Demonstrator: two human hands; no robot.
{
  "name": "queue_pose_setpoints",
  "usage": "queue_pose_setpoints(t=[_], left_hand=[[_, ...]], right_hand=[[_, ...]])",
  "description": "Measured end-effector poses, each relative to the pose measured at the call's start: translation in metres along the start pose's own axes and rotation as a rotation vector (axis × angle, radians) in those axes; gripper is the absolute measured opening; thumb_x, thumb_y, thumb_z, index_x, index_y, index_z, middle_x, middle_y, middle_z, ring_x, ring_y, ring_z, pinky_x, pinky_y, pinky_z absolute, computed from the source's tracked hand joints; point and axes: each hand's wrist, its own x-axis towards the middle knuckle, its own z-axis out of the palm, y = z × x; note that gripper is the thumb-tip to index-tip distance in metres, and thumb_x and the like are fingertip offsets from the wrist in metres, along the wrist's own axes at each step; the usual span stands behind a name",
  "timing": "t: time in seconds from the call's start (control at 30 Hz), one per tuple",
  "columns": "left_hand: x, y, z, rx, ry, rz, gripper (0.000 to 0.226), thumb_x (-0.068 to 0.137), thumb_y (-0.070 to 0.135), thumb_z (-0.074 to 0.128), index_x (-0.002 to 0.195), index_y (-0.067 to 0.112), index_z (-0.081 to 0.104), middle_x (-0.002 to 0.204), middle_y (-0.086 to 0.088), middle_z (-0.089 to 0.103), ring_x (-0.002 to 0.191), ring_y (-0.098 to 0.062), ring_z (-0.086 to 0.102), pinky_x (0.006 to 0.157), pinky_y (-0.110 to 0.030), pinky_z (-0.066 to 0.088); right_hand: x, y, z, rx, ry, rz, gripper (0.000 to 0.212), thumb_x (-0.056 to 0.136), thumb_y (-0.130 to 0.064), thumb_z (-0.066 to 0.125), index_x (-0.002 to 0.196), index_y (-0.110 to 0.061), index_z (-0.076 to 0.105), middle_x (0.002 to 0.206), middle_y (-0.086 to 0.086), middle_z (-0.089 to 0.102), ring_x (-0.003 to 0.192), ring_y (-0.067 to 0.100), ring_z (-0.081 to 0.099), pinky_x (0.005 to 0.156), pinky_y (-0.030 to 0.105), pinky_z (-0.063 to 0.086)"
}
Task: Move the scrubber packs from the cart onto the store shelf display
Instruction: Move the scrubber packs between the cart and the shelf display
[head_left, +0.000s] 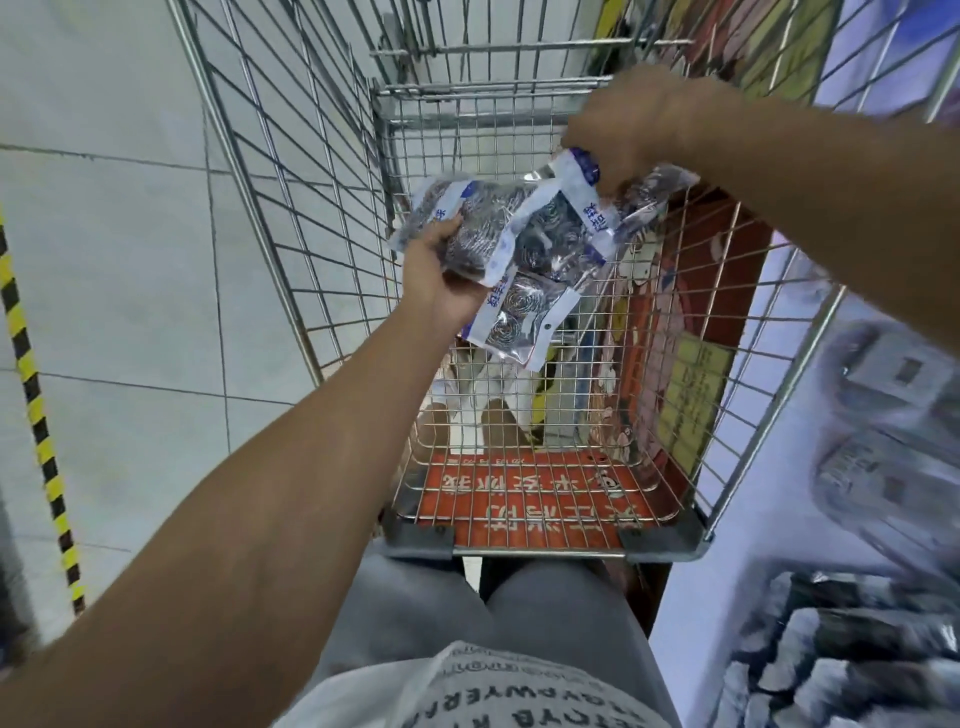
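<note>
While both hands hold steel-wool scrubber packs (524, 244) above the wire cart (545, 499), left hand (441, 280) fingers clasp some and right hand (634, 124) pinches others; next, I judge, carry them to the blurred shelf display (857, 597).

You are working under even, fairly bright indoor light with only soft shadows. The floor tiles (119, 218) look pale and slightly washed out. The clear wrap of the scrubber packs (524, 244) throws small glints. The shelf goods (857, 519) at your right edge are smeared by motion blur, and the cart wires (291, 171) bow outward from wide-angle distortion.
</note>
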Motion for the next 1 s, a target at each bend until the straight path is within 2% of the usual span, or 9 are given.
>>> queue_pose_setpoints(t=[0.07, 0.23, 0.37, 0.53, 0.6, 0.73, 0.8, 0.87, 1.0], left_hand=[[-0.022, 0.000, -0.006, 0.036, -0.021, 0.001, 0.020, 0.093, 0.003, 0.054, 0.112, 0.003, 0.061, 0.126, -0.023, 0.063, 0.128, -0.040, 0.058, 0.115, -0.053, 0.041], [-0.090, 0.000, -0.015, 0.239, -0.030, -0.017, 0.020, 0.095, 0.001, 0.050, 0.108, 0.007, 0.064, 0.104, -0.015, 0.071, 0.099, -0.033, 0.067, 0.107, -0.052, 0.048], [-0.150, 0.009, -0.010, 0.555, -0.019, 0.037, 0.013, 0.096, -0.001, 0.056, 0.090, 0.006, 0.064, 0.075, -0.005, 0.074, 0.068, -0.021, 0.070, 0.056, -0.027, 0.060], [-0.210, 0.030, -0.001, 0.843, -0.162, 0.116, 0.046, 0.091, -0.002, 0.068, 0.135, -0.009, 0.055, 0.107, -0.023, 0.073, 0.080, -0.029, 0.077, 0.065, -0.039, 0.062], [-0.229, 0.038, 0.000, 0.884, -0.194, 0.169, 0.055, 0.087, 0.001, 0.076, 0.136, -0.003, 0.052, 0.123, -0.025, 0.070, 0.086, -0.031, 0.077, 0.066, -0.042, 0.063], [-0.263, 0.048, -0.006, 1.043, -0.315, 0.264, 0.072, 0.070, 0.034, 0.094, 0.131, 0.010, 0.065, 0.124, -0.016, 0.073, 0.117, -0.037, 0.068, 0.096, -0.061, 0.055], [-0.280, 0.050, -0.013, 1.108, -0.359, 0.285, 0.062, 0.077, 0.031, 0.089, 0.130, 0.008, 0.066, 0.122, -0.015, 0.074, 0.116, -0.036, 0.069, 0.093, -0.057, 0.058], [-0.304, 0.047, -0.020, 1.173, -0.388, 0.296, 0.056, 0.083, 0.026, 0.085, 0.131, 0.006, 0.065, 0.120, -0.014, 0.075, 0.112, -0.032, 0.072, 0.082, -0.047, 0.063], [-0.348, 0.031, -0.038, 1.270, -0.437, 0.220, 0.053, 0.083, 0.021, 0.083, 0.130, 0.006, 0.064, 0.114, -0.015, 0.077, 0.106, -0.033, 0.074, 0.081, -0.053, 0.062]], right_hand=[[-0.021, -0.002, -0.021, 0.081, 0.020, 0.076, 0.048, 0.077, -0.057, 0.081, 0.092, -0.020, 0.054, 0.077, 0.002, 0.058, 0.067, 0.021, 0.052, 0.066, 0.034, 0.046], [-0.081, -0.007, -0.057, 0.439, 0.085, 0.308, 0.056, 0.077, -0.051, 0.084, 0.101, -0.006, 0.064, 0.087, 0.008, 0.063, 0.082, 0.032, 0.061, 0.079, 0.043, 0.056], [-0.148, -0.031, -0.060, 0.852, 0.381, 0.493, 0.051, 0.079, -0.033, 0.086, 0.119, -0.013, 0.062, 0.104, 0.003, 0.064, 0.093, 0.026, 0.060, 0.083, 0.035, 0.050], [-0.252, -0.105, -0.053, 1.367, 0.696, 0.667, 0.070, 0.080, -0.022, 0.087, 0.141, -0.017, 0.054, 0.107, -0.004, 0.065, 0.099, 0.015, 0.063, 0.090, 0.029, 0.050], [-0.287, -0.143, -0.044, 1.534, 0.792, 0.733, 0.062, 0.080, -0.024, 0.087, 0.133, -0.016, 0.058, 0.103, -0.003, 0.068, 0.098, 0.014, 0.067, 0.085, 0.027, 0.050], [-0.345, -0.224, -0.028, 1.952, 0.975, 0.812, 0.046, 0.079, -0.025, 0.089, 0.115, -0.020, 0.060, 0.098, -0.014, 0.063, 0.094, 0.005, 0.062, 0.085, 0.027, 0.046], [-0.368, -0.271, -0.025, 2.112, 1.064, 0.835, 0.043, 0.075, -0.036, 0.090, 0.107, -0.026, 0.063, 0.101, -0.013, 0.067, 0.095, 0.004, 0.061, 0.085, 0.028, 0.044], [-0.382, -0.314, -0.017, 2.195, 1.172, 0.880, 0.064, 0.061, -0.054, 0.092, 0.111, -0.020, 0.069, 0.103, -0.004, 0.076, 0.097, 0.007, 0.068, 0.087, 0.030, 0.044], [-0.410, -0.392, -0.002, 2.376, 1.391, 0.925, 0.042, 0.084, -0.023, 0.081, 0.122, -0.011, 0.069, 0.103, -0.003, 0.075, 0.082, -0.006, 0.069, 0.078, 0.026, 0.044]])
